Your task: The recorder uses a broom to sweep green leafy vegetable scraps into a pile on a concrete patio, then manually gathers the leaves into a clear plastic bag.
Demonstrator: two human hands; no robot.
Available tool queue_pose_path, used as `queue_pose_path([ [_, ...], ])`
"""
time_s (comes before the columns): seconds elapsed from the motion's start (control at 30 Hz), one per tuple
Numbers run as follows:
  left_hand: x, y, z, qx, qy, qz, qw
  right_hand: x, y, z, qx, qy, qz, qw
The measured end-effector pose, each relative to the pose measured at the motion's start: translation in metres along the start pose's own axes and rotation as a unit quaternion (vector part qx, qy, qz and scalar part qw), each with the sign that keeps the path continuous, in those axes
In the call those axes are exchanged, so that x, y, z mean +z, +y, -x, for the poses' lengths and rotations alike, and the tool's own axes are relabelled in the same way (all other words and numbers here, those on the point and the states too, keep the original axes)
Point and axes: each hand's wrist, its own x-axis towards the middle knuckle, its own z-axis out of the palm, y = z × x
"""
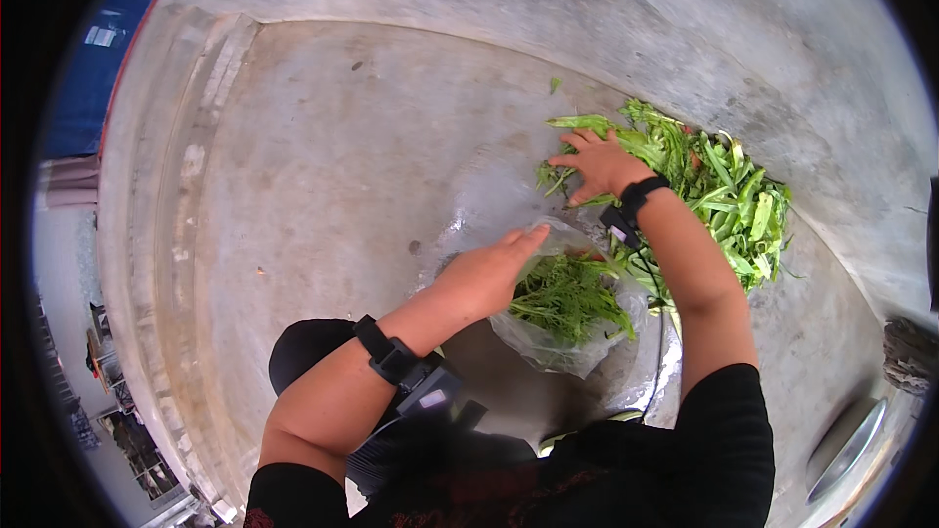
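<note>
My right hand (603, 166) lies with fingers spread on the left end of a heap of leafy greens (733, 213), beside a few thin sprigs on the concrete floor. Nearer to me, a clear plastic bag (579, 363) lies on the floor with feathery green herbs (568, 297) in its mouth. My left hand (495, 271) is at the bag's left rim, fingers together and pointing forward; whether it grips the plastic is hidden. Both wrists wear black straps with small devices.
A concrete wall (660, 29) rises behind the heap. A metal basin (847, 447) leans at the lower right, near a piece of wood (908, 356). A small leaf (556, 85) lies near the wall. Concrete ledges (183, 183) run along the left.
</note>
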Motion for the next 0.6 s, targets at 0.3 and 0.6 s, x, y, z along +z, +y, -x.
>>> queue_pose_path([
  [0.3,0.004,0.0,-0.014,0.012,-0.003,0.02,1.0,0.064,0.043,0.079,-0.018,0.137,0.021,0.99],
  [0.6,0.004,-0.006,-0.015,0.021,0.013,0.032,0.999,0.026,0.049,0.14,0.047,0.428,-0.439,0.789],
])
